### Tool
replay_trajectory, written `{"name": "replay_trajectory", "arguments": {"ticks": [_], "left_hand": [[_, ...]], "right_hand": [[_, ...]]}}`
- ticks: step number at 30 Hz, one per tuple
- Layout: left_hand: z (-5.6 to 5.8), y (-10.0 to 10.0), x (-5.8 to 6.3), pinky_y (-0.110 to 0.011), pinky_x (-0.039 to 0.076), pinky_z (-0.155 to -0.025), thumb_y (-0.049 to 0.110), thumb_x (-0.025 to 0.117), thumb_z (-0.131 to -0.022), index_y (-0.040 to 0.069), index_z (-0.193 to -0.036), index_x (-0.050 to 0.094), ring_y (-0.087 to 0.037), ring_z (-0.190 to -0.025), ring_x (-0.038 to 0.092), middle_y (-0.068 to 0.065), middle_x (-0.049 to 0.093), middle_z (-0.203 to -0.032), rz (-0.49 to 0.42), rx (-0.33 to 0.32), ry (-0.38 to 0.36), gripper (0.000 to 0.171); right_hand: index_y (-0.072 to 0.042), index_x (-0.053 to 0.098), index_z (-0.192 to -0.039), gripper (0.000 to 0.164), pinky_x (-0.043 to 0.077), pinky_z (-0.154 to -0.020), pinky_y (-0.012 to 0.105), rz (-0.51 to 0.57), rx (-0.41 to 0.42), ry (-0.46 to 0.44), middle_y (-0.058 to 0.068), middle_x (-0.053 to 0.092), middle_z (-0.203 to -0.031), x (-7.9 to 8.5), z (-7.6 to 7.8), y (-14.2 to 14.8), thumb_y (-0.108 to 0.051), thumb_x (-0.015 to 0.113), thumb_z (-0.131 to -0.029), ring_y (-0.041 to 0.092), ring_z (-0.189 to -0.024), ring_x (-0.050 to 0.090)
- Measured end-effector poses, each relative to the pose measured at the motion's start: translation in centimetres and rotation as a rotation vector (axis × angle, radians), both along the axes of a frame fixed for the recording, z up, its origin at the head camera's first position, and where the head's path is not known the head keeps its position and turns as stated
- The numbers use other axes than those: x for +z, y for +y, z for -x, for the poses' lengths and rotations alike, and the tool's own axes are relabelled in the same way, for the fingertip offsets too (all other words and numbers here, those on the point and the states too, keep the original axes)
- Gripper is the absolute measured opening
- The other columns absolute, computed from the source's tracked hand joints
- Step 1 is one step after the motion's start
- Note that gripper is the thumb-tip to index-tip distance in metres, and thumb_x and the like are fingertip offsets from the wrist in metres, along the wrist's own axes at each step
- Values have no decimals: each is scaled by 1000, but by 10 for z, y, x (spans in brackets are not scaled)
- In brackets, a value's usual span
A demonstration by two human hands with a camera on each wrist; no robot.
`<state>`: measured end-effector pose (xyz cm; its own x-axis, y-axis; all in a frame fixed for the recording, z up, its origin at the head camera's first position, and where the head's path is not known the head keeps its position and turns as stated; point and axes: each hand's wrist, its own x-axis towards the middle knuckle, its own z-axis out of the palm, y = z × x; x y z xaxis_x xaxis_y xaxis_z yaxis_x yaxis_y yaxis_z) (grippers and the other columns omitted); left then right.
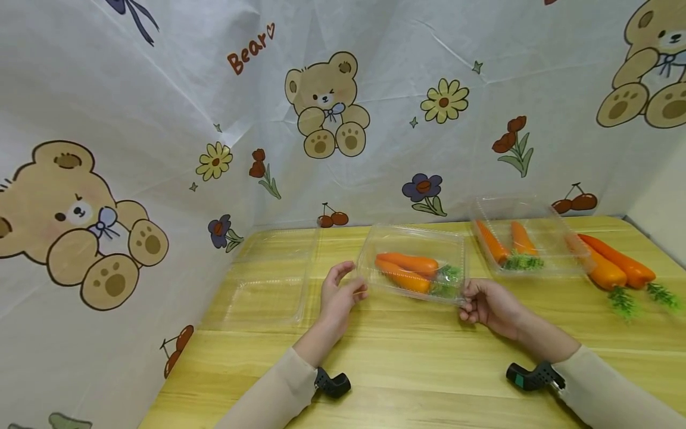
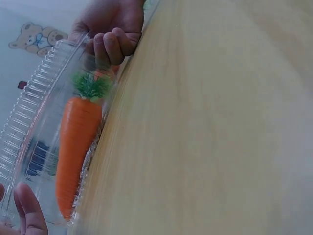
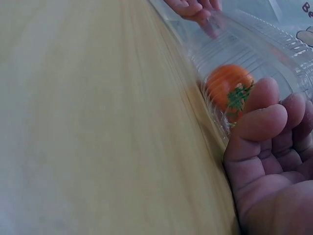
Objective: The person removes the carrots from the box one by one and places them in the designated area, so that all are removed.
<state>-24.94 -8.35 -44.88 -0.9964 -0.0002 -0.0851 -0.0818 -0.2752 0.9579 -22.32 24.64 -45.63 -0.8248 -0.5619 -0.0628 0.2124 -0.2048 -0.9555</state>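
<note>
A clear plastic box [image 1: 412, 238] lies in front of me with two orange carrots [image 1: 404, 280] inside, their green tops toward its right end. My right hand [image 1: 490, 307] grips the near right corner of this box, the fingers curled at its edge. At the left end, my left hand [image 1: 337, 298] has its fingers loosely bent beside the box wall. In the left wrist view one carrot [image 2: 76, 147] shows through the clear side. From the right wrist, a rounded carrot end [image 3: 229, 85] with green leaves appears behind my right fingers [image 3: 259, 122].
Another clear box [image 1: 527, 208] with two carrots stands at the back right. Two loose carrots [image 1: 624, 262] lie beside it. On the left is a further clear plastic box [image 1: 268, 280]. A bear-printed sheet [image 1: 375, 179] hangs behind the wooden table [image 1: 407, 369].
</note>
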Motion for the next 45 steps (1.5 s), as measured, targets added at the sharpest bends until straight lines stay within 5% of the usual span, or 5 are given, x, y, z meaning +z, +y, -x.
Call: {"name": "replay_trajectory", "arguments": {"ticks": [15, 24, 32, 39, 45], "left_hand": [[-3, -6, -2, -27, 59, -77, -6, 72, -84, 0, -117, 62, -15, -88, 64, -12, 55, -148, 55, 16, 51, 35], [-3, -8, -3, -26, 59, -76, -6, 73, -85, -1, -111, 62, -24, -115, 60, -12, 55, -151, 48, 21, 56, 29], [-2, -10, -3, -26, 59, -76, -5, 73, -85, -1, -112, 62, -30, -135, 52, -13, 54, -153, 57, 12, 53, 29], [-4, -10, -1, -26, 59, -77, -4, 73, -85, 1, -110, 63, -31, -139, 50, -13, 56, -151, 54, 12, 50, 27], [-4, -10, 0, -26, 60, -77, -6, 72, -86, 1, -109, 63, -30, -139, 50, -13, 56, -151, 36, 11, 44, 26]], "right_hand": [[-17, 54, -85, 30, 54, -61, 19, -49, -32, 30, -4, 61, -78, 3, -1, 2, -7, 34, -105, 12, -73, 68], [0, 52, -117, 27, 53, -50, 30, -452, -229, 158, 9, 61, -85, 18, -16, -2, -25, 47, -110, 21, -66, 65], [1, 47, -137, 48, 51, -45, 33, -727, -398, 397, 17, 57, -109, 26, -23, -3, -32, 61, -105, 21, -58, 59], [-14, 64, -110, 15, 54, -49, 27, -753, -483, 726, 9, 65, -104, 23, -24, -3, -13, 72, -97, 11, -64, 64], [-22, 68, -97, 24, 60, -59, 25, -736, -418, 926, 2, 63, -115, 19, -20, 0, -6, 82, -87, 3, -77, 67]]}}
